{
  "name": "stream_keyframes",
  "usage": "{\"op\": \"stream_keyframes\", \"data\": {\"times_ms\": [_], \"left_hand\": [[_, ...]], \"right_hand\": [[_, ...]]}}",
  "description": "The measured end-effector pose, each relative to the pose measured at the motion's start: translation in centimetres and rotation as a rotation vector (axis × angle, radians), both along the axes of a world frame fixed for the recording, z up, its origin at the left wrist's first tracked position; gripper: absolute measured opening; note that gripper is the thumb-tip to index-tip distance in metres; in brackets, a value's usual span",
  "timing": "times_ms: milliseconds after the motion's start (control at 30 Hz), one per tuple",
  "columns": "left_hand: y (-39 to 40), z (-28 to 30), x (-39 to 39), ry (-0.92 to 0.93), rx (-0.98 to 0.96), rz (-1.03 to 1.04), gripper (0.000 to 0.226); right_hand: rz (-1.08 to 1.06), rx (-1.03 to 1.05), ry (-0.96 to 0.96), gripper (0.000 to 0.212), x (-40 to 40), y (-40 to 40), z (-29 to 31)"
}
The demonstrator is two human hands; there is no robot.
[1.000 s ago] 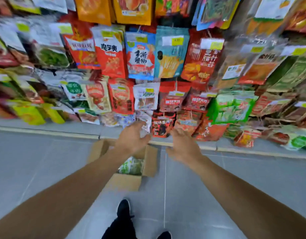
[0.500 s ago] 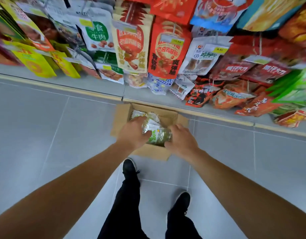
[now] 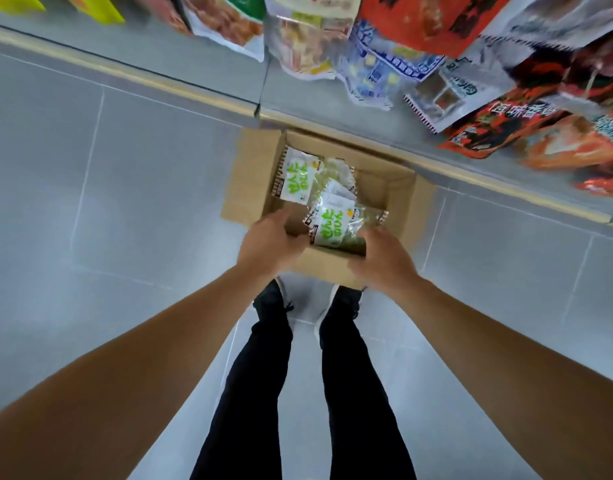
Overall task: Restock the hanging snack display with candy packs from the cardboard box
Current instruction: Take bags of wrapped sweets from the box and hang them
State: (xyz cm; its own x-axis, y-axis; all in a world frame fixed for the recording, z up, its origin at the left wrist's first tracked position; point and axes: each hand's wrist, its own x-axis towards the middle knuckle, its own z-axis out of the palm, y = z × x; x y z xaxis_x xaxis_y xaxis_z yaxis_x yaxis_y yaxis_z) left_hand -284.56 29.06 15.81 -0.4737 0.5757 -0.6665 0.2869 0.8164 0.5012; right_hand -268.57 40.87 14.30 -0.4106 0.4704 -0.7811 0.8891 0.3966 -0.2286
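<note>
My fingers [image 3: 300, 237] curled around the packs [image 3: 332, 226] from both sides in the box [image 3: 395, 188], long axis running between both hands.

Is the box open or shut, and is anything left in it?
Open: the box has its flaps folded out, and candy packs lie inside.

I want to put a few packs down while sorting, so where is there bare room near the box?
Bare floor lies left of the cardboard box, and more floor right of it, below the shelf edge. Inside the box, the right corner is bare. It is crowded where both hands, left hand and right hand, meet the candy packs.
</note>
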Motion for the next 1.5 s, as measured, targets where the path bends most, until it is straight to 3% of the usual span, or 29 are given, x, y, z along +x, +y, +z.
{"op": "stream_keyframes", "data": {"times_ms": [367,667,933,1033,1133,1267,1400,1500], "left_hand": [[3.6,-20.9,2.5,-0.057,-0.083,-0.076,0.049],[5.0,-34.6,3.2,-0.047,-0.136,-0.202,0.061],[4.9,-38.3,3.7,-0.159,-0.149,-0.070,0.047],[4.9,-39.2,3.8,-0.210,-0.153,-0.017,0.044],[5.0,-39.4,3.9,-0.214,-0.138,0.063,0.043],[5.1,-39.0,3.5,-0.211,-0.134,0.234,0.046],[5.9,-37.7,2.7,-0.375,-0.005,0.644,0.057],[6.7,-36.1,2.4,-0.568,0.072,0.739,0.034]], "right_hand": [[0.011,-0.030,-0.035,0.060,1.6,5.2,-21.5],[0.077,-0.032,0.030,0.087,0.2,8.1,-35.9],[0.057,0.110,0.055,0.090,1.4,8.3,-38.7],[0.089,0.239,0.071,0.055,1.4,9.0,-38.8],[0.075,0.157,0.144,0.028,1.4,9.7,-38.3],[-0.167,0.073,0.212,0.012,2.1,10.6,-36.0],[-0.384,0.029,0.353,0.009,1.5,11.8,-33.2],[-0.607,-0.043,0.406,0.017,0.5,12.1,-31.5]]}}
